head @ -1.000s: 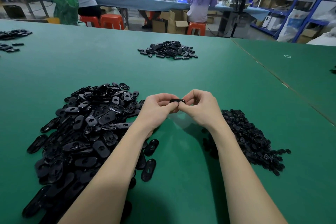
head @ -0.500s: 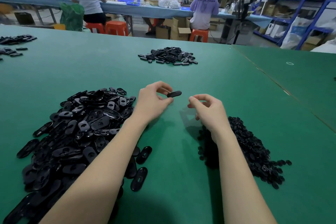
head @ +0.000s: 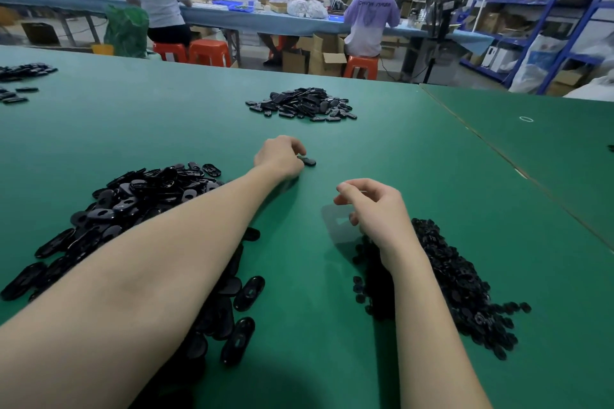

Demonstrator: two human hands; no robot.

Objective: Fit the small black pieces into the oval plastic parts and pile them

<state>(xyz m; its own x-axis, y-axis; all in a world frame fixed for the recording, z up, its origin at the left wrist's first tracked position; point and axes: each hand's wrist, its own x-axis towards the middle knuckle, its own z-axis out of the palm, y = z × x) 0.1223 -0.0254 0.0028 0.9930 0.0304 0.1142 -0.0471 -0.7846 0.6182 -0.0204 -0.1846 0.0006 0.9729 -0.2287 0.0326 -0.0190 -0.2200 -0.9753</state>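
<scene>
My left hand (head: 280,156) reaches forward over the green table (head: 415,176), fingertips pinching one black oval part (head: 309,162) that sits at or just above the surface. My right hand (head: 375,209) hovers nearer me with fingers loosely curled and nothing in them. A big heap of oval parts (head: 133,209) lies under and left of my left forearm. A heap of small black pieces (head: 461,282) lies to the right of my right wrist. Farther ahead is a pile of oval parts (head: 302,104).
More black parts (head: 20,76) lie at the far left edge. A seam (head: 498,156) splits the table from a second green top on the right. Beyond the far edge sit people on orange stools (head: 209,51), cardboard boxes and blue shelving (head: 548,10).
Both hands held one oval part together a second ago. The hands then separated; my left hand carried the part forward toward the far pile, and my right hand drew back empty.
</scene>
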